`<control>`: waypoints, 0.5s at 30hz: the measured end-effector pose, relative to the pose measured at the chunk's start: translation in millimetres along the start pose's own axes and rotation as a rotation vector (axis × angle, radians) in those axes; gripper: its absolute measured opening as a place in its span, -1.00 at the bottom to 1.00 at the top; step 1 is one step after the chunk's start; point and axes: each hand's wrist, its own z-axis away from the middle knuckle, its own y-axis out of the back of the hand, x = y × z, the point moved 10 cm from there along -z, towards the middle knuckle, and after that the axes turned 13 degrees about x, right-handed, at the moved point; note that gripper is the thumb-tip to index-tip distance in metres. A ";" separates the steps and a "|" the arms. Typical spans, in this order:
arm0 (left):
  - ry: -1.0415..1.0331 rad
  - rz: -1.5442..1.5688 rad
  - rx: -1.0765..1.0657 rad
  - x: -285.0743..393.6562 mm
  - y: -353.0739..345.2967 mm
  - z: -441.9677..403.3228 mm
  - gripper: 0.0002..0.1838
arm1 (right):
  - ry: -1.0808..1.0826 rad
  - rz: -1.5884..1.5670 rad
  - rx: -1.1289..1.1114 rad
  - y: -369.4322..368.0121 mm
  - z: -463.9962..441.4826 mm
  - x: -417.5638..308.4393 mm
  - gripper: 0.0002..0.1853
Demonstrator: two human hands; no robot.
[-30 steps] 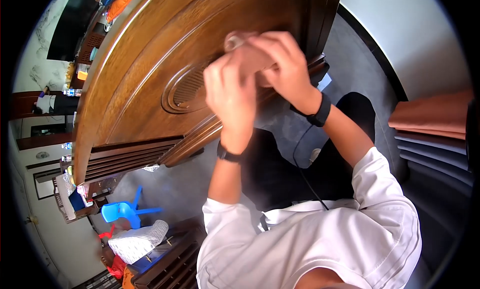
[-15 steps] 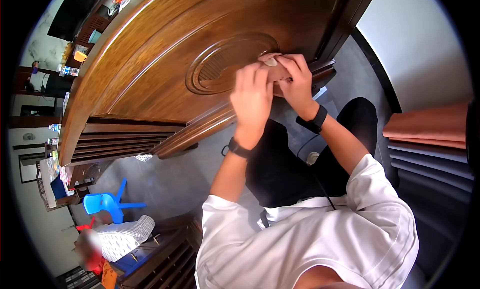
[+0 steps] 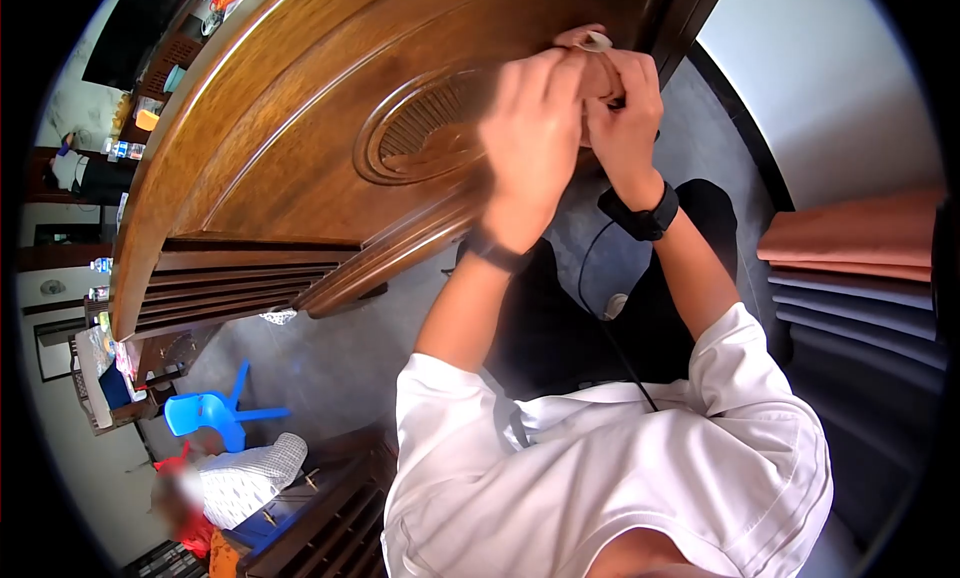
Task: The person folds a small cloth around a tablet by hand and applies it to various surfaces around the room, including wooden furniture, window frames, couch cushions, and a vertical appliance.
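Fingertips of both hands close in on a pinkish-brown bundle (image 3: 599, 78), a pale rounded piece (image 3: 597, 43) showing at its top. The left hand (image 3: 532, 123), slightly blurred, curls its fingers over the bundle's near-left side, their tips partly hidden; the right hand (image 3: 628, 108) bends its fingers and thumb around the other side, nearly closed on it. Whether the bundle touches the carved wooden panel (image 3: 300, 168) behind it cannot be told. Beside the left hand, an oval carving (image 3: 410, 133) marks the wood. Dark bands circle both wrists, and a thin black cable (image 3: 584, 268) runs down from the right one toward a white shirt (image 3: 610, 468). To the right lies a stack of folded orange fabric (image 3: 850, 233). At left, a blue plastic chair (image 3: 208, 414) stands on the grey floor (image 3: 325, 353); farther off is another person (image 3: 100, 183) in dark trousers.
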 end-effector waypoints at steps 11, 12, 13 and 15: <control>0.106 -0.109 -0.205 -37.1 15.4 61.3 -0.63 | -0.065 -0.015 -0.205 -25.0 64.7 6.0 -0.52; 0.113 -0.132 -0.194 -40.1 23.4 59.6 -0.63 | -0.009 -0.006 -0.220 -29.0 62.8 -4.1 -0.50; 0.120 -0.155 -0.186 -42.3 31.2 57.8 -0.64 | 0.031 -0.034 -0.225 -31.7 59.1 -14.1 -0.50; 0.118 -0.199 -0.153 -43.8 46.3 46.8 -0.64 | 0.112 -0.087 -0.225 -37.5 43.2 -35.1 -0.49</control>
